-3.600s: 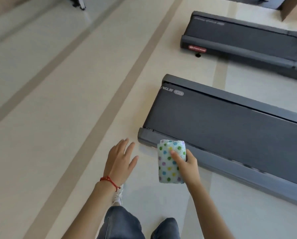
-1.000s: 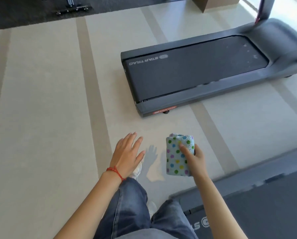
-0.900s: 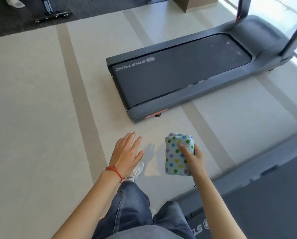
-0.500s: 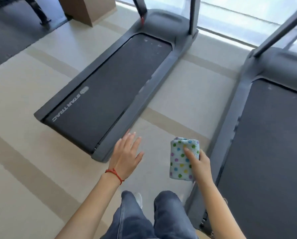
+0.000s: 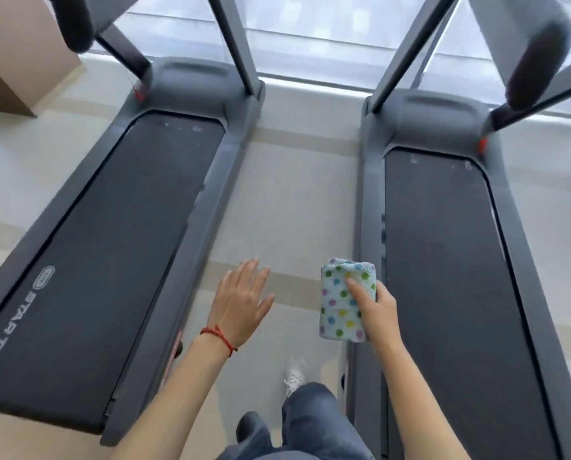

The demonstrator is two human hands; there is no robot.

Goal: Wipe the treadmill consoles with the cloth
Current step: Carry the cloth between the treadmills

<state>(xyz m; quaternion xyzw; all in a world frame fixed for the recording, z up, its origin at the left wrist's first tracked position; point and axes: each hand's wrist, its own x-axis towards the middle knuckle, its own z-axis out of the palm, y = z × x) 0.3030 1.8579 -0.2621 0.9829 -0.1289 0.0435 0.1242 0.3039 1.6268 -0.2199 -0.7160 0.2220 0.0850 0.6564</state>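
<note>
My right hand [image 5: 378, 310] grips a folded white cloth [image 5: 340, 310] with coloured dots, held upright over the floor gap between two treadmills. My left hand [image 5: 239, 303] is flat and empty, fingers spread, a red string on its wrist. The left treadmill [image 5: 111, 247] and the right treadmill [image 5: 450, 260] lie on either side of me, belts dark grey. Their uprights rise out of the top of the frame; the consoles themselves are out of view. Only padded handrail ends [image 5: 533, 58] show at the top corners.
I stand in the beige floor aisle [image 5: 287, 207] between the decks, my jeans and a white shoe [image 5: 294, 376] below. A window runs behind the treadmill fronts. A brown box-like column [image 5: 15, 61] stands at the far left.
The view has swung round from the treadmills' rear ends to face along the aisle between them, and I have moved further in. Both hands keep their pose; the cloth stays gripped.
</note>
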